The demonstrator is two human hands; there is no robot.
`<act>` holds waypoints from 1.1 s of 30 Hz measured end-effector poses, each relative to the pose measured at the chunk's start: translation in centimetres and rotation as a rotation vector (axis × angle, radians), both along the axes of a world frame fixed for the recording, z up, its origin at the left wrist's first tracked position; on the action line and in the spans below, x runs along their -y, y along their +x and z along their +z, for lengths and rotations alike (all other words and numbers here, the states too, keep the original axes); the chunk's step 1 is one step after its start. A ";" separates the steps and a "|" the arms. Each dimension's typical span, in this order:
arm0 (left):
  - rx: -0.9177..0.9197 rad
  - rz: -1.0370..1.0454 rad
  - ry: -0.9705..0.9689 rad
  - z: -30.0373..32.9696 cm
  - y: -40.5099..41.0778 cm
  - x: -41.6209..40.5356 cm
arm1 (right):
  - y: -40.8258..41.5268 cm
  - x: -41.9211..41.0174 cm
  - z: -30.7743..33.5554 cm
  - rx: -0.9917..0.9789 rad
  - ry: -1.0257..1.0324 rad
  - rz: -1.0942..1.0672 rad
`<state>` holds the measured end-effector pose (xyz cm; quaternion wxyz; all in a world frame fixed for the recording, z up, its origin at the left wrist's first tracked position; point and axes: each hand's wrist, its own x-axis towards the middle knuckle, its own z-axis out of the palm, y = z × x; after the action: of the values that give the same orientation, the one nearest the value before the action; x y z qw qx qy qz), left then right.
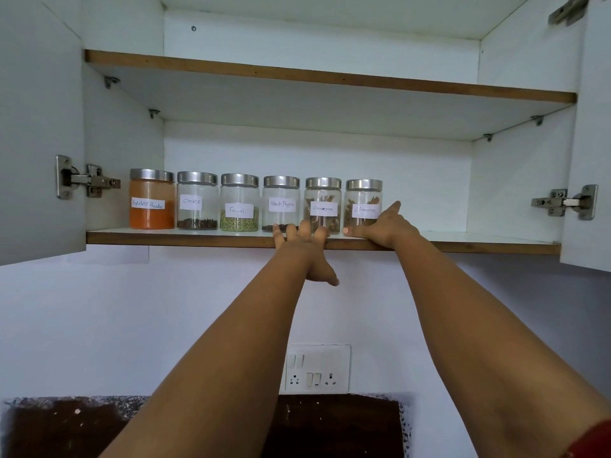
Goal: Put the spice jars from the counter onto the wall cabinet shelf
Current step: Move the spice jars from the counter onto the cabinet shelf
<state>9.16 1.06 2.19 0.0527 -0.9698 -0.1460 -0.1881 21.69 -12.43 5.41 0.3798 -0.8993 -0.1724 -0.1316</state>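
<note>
Several glass spice jars with steel lids stand in a row on the lower cabinet shelf (496, 244): red chilli powder (152, 200), cloves (197, 201), fennel (239, 203), black pepper (281, 203) and two cinnamon jars (323, 204) (363, 201). My left hand (302, 246) reaches up with straight fingers touching the shelf edge below the black pepper and first cinnamon jar. My right hand (383, 226) lies flat against the front of the right cinnamon jar, fingers straight, thumb along the shelf.
Both cabinet doors (36, 127) (591, 143) hang open at the sides. An upper shelf (330, 76) runs above. A wall socket panel (317, 368) sits below, over the dark counter (66, 428). The shelf's right part holds nothing.
</note>
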 end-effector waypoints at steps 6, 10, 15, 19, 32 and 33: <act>-0.014 -0.026 -0.043 0.3 -0.4 0.0 | -2.9 0.6 -3.6 0.247 -0.239 -0.222; 0.014 -0.075 -0.002 -0.6 -1.7 -0.3 | -5.7 1.6 -6.9 0.265 -0.239 -0.140; 0.305 -0.171 -0.174 -7.1 -5.4 0.8 | -11.1 3.1 -16.4 0.256 -0.096 -0.110; 0.351 -0.277 -0.409 -17.4 -9.7 2.9 | -16.2 4.8 -26.4 0.108 0.090 -0.162; -0.247 -0.276 -0.959 -44.0 -23.2 8.4 | -33.2 10.9 -50.0 -0.217 -0.300 -0.239; -0.276 -0.271 -0.961 -44.8 -23.8 8.5 | -34.1 11.0 -51.0 -0.218 -0.337 -0.266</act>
<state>-14.68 -7.39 -42.58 -0.4046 -0.9106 -0.0804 0.0245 -12.43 -23.47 -45.59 0.2200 -0.9737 -0.0297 -0.0519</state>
